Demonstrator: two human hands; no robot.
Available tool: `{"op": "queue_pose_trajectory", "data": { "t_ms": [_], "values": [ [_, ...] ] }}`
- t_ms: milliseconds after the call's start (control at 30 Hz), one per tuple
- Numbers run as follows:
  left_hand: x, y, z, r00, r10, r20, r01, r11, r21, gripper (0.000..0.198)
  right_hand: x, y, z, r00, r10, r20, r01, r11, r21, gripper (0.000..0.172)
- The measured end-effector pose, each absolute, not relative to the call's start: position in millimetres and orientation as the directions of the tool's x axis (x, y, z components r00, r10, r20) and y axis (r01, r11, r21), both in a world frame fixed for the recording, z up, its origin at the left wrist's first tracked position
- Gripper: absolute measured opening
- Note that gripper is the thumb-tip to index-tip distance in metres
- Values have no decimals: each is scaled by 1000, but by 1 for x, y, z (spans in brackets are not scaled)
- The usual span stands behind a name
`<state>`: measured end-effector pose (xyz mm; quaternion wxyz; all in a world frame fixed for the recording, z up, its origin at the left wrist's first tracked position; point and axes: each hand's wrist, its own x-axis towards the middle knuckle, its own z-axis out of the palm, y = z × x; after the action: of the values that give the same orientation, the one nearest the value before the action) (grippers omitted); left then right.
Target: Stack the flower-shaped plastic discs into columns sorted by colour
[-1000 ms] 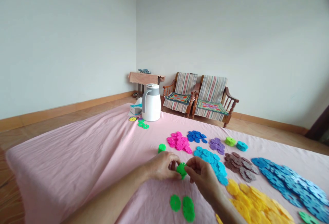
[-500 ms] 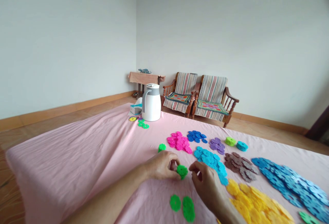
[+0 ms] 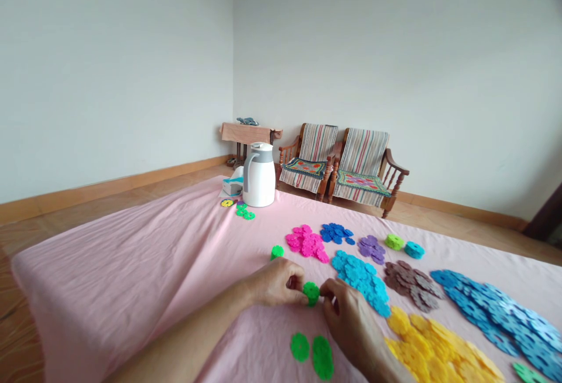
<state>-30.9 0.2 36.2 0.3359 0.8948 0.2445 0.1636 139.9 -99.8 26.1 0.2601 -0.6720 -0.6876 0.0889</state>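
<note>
A short stack of green flower-shaped discs stands on the pink cloth between my two hands. My left hand has its thumb and fingers closed against the stack's left side. On the right, my right hand is closed too, with its bent fingertips touching the stack's edge. Nearer to me lie a loose green disc and some overlapping green discs. Another green stack rises just beyond my left hand, which hides its base.
Piles of pink, dark blue, purple, light blue, brown, blue and yellow discs spread rightward. Lime and teal stacks stand behind. A white jug and tissue box sit farther back.
My right hand has moved slightly left, closing the small gap to the green stack. My left hand stays at the stack, and the piles have not changed.
</note>
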Motion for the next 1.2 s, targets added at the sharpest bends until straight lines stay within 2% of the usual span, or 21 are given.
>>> {"op": "queue_pose_trajectory", "data": {
  "t_ms": [200,367,433,533,600,667,833,967,1033,1100,1200],
  "values": [
    [-30,-2,36,821,553,143,326,-660,677,21,135,-100,24,45,964,261,883,84,-462,22],
    [-32,-2,40,817,570,89,365,-630,686,22,142,-101,33,35,967,254,844,108,-525,17],
    [-32,-1,41,798,597,86,392,-622,678,25,147,-107,42,-20,982,188,807,127,-576,14],
    [-31,-1,40,770,622,144,391,-638,663,39,151,-119,57,-177,984,-18,750,123,-650,12],
    [-30,-1,38,773,606,188,357,-660,661,47,150,-128,66,-227,966,-124,746,91,-659,23],
    [-29,-1,36,782,586,212,327,-676,661,48,147,-133,71,-243,955,-168,759,79,-646,31],
    [-27,-3,39,803,552,224,321,-718,617,40,144,-135,73,-276,948,-158,775,122,-620,30],
    [-27,-4,40,817,523,241,303,-747,592,34,147,-133,68,-249,948,-196,762,67,-644,26],
    [-27,-4,40,822,515,245,292,-749,594,33,150,-129,64,-272,944,-184,697,62,-714,19],
    [-27,-4,39,824,513,242,285,-743,606,32,152,-121,57,-271,957,-103,581,77,-810,10],
    [-27,-4,37,827,509,239,271,-732,624,29,151,-105,46,-98,994,38,368,72,-927,4]
  ]
}}
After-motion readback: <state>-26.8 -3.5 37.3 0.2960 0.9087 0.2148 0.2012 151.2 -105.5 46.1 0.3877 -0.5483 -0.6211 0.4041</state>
